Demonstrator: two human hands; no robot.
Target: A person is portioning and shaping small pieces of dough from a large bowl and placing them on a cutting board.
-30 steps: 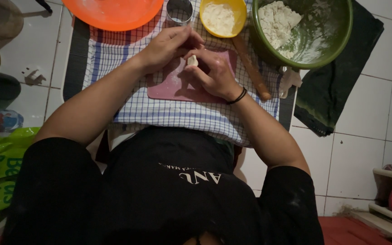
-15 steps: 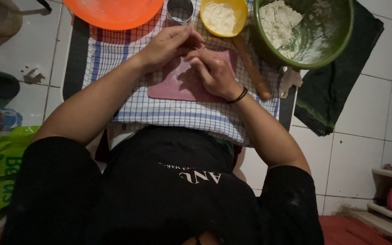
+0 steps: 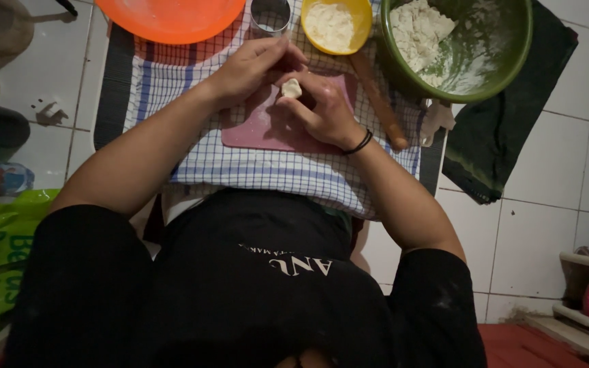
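Note:
Both hands meet over a pink cutting board (image 3: 253, 129) that lies on a checked cloth (image 3: 240, 170). My right hand (image 3: 318, 109) pinches a small pale piece of dough (image 3: 291, 88) between thumb and fingers. My left hand (image 3: 253, 68) touches the same piece from the other side with its fingertips. A black band circles the right wrist. A wooden rolling pin (image 3: 380, 102) lies just right of the board.
A green bowl (image 3: 506, 61) with white dough sits at top right on a dark green cloth (image 3: 506, 150). A yellow bowl of flour (image 3: 332, 24), a round metal cutter (image 3: 270, 15) and an orange basin (image 3: 172, 17) line the top. Bags and bottles crowd the left edge.
The hands stay together over the board. The piece of dough now shows between the fingers after being hidden half a second ago.

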